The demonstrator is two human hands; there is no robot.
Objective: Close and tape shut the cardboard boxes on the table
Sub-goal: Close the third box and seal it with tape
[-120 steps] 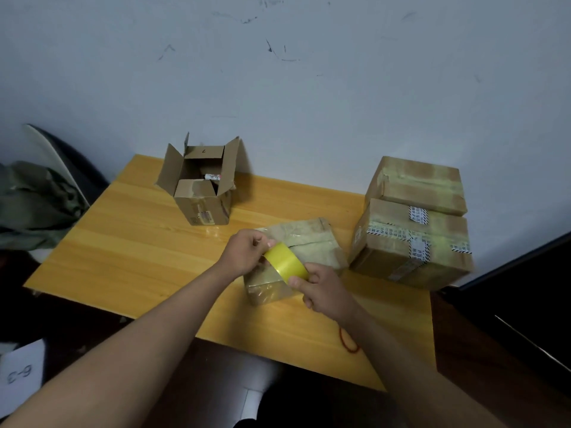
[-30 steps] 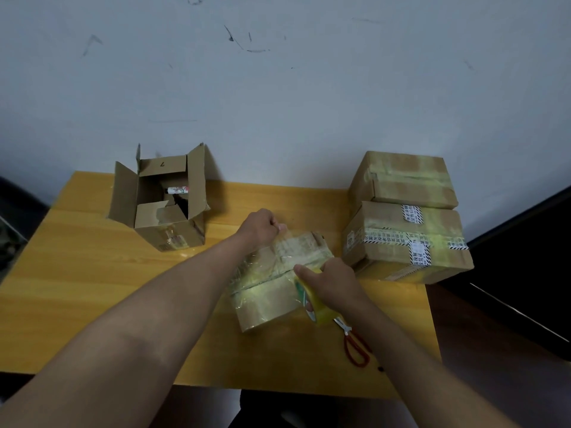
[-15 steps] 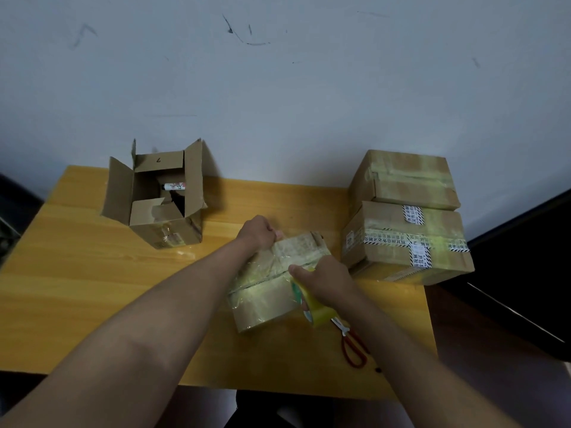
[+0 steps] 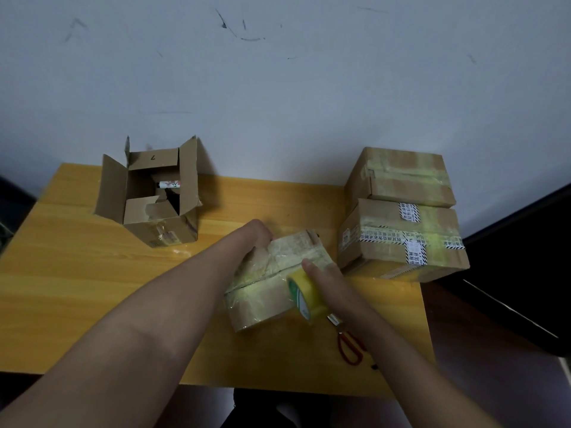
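Right grip (image 4: pixel 327 282) holds the tape roll (image 4: pixel 304 296) against the taped box (image 4: pixel 272 282).
Left grip (image 4: pixel 258 234) curls over the box's far edge.

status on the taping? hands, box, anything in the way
Left hand pins middle box at far end. Right hand grips yellow tape roll against it. Open box untaped. Scissors beside right wrist.

there was a single view, from a wide-angle camera worn on the person's head. it looked forward and steeply down over the desk (image 4: pixel 77 273), close enough that both forearms ran in from the bottom edge. it faced a pale wall (image 4: pixel 293 88) that filled the upper half of the frame. the desk's far edge met that wall, and dark floor (image 4: pixel 494 350) showed at right.
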